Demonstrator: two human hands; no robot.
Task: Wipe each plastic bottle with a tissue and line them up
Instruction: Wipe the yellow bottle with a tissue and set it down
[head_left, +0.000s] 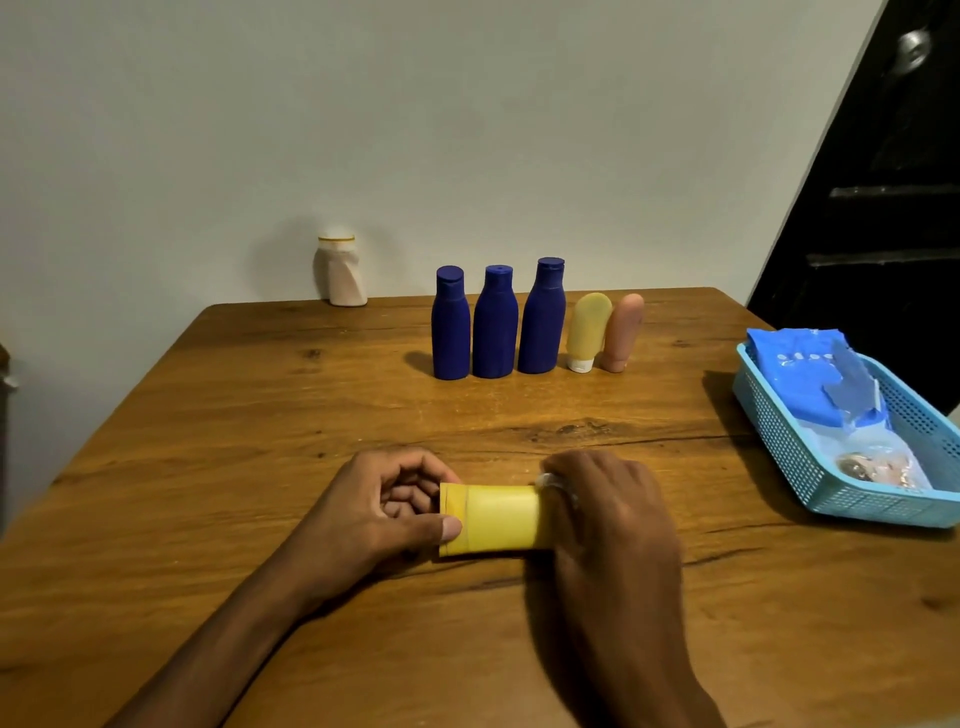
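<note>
A yellow plastic bottle lies sideways just above the wooden table near me. My left hand pinches its left end between thumb and fingers. My right hand wraps round its right end with a white tissue, only a scrap of which shows. Farther back, three dark blue bottles stand upright in a row. Beside them on the right, a pale yellow tube and a pink tube stand on their caps.
A white bottle stands alone at the table's back edge by the wall. A light blue perforated basket holding a blue tissue pack sits at the right edge. A dark door is behind it.
</note>
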